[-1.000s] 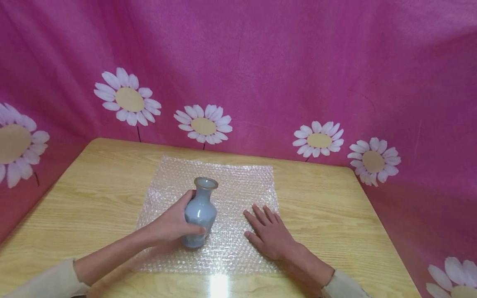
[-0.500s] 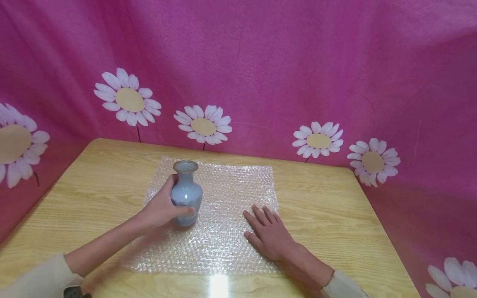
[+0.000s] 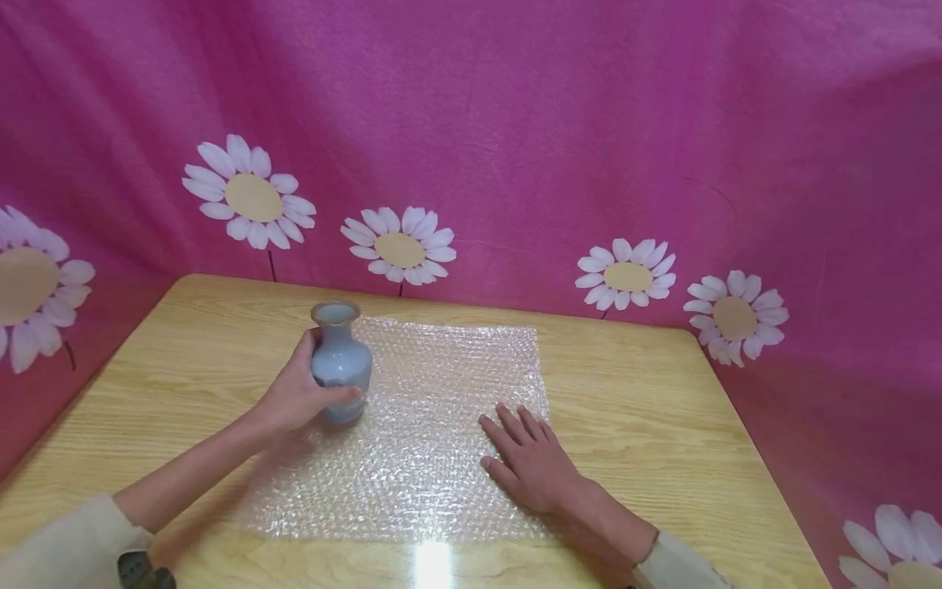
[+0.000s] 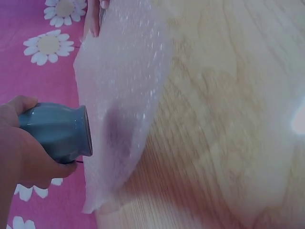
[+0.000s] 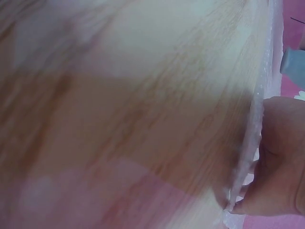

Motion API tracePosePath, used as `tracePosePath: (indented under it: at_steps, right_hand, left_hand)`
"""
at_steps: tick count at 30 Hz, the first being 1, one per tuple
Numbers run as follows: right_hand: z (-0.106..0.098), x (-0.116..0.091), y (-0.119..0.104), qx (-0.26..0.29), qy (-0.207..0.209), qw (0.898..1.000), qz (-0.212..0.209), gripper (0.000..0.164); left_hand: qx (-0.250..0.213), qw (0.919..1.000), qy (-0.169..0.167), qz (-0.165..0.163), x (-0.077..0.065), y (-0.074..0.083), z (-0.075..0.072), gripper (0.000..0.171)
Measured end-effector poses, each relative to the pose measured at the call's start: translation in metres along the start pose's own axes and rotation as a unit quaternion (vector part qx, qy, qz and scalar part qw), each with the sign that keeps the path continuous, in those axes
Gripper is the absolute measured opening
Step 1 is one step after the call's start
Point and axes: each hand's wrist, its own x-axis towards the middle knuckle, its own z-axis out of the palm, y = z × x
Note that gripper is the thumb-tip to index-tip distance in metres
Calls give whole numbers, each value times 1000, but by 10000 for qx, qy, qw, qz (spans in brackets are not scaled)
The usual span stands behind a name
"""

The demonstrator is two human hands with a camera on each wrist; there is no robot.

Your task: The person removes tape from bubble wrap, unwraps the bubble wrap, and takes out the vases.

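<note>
My left hand [image 3: 296,391] grips a glossy blue-grey vase [image 3: 343,365] round its body, thumb across the front. The vase is upright with a brown rim; in the left wrist view its base [image 4: 87,131] is off the surface, above the bubble wrap [image 4: 125,81] and its own shadow. That clear sheet of bubble wrap [image 3: 441,425] lies flat on the wooden table. On the sheet's right edge rests my right hand [image 3: 540,470], palm down with fingers spread. The right wrist view shows this hand [image 5: 283,157] against the sheet's edge. The left fingers behind the vase are mostly hidden.
The light wooden table [image 3: 648,409] reaches out on both sides of the sheet. A pink cloth [image 3: 515,147] with large white daisies hangs behind it and at the sides. A bright reflection shines at the table's front.
My left hand has carried the vase to the left and farther back, from the sheet's middle to over its left part. The right hand has stayed in place.
</note>
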Motion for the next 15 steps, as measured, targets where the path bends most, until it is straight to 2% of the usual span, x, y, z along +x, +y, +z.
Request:
tracePosePath:
  at_steps: [15]
  right_hand:
    - [-4,-1,-3,31,124,9999,-108,61]
  left_hand:
    - [145,9996,240,-29,15,-11,-21,101]
